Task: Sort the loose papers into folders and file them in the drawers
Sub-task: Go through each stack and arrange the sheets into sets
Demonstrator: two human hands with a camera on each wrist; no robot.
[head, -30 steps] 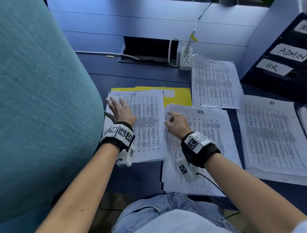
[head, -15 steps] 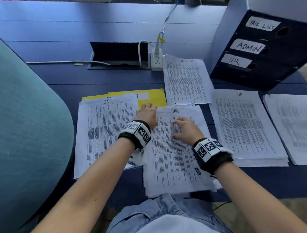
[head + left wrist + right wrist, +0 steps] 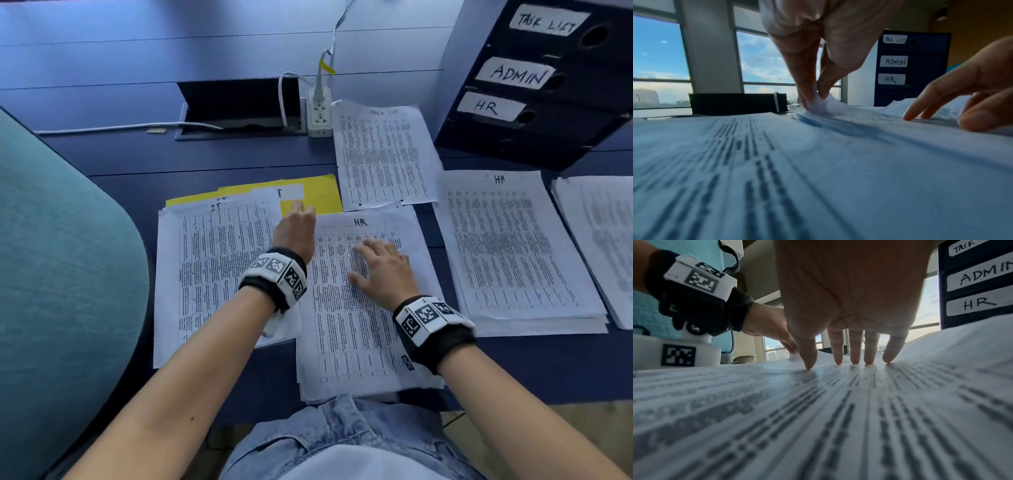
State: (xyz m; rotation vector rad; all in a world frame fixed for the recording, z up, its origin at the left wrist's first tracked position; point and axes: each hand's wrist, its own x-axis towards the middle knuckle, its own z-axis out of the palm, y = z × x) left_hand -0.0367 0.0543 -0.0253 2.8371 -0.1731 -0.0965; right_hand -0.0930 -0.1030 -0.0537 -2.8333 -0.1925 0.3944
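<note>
Blue desk (image 3: 137, 164): left hand (image 3: 295, 230) pinches HR sheet (image 3: 356, 308) corner at 11 o'clock; right hand (image 3: 383, 270) presses it, fingers spread.

matt printed paper sheets (image 3: 356, 308); smooth desk (image 3: 137, 164)
</note>
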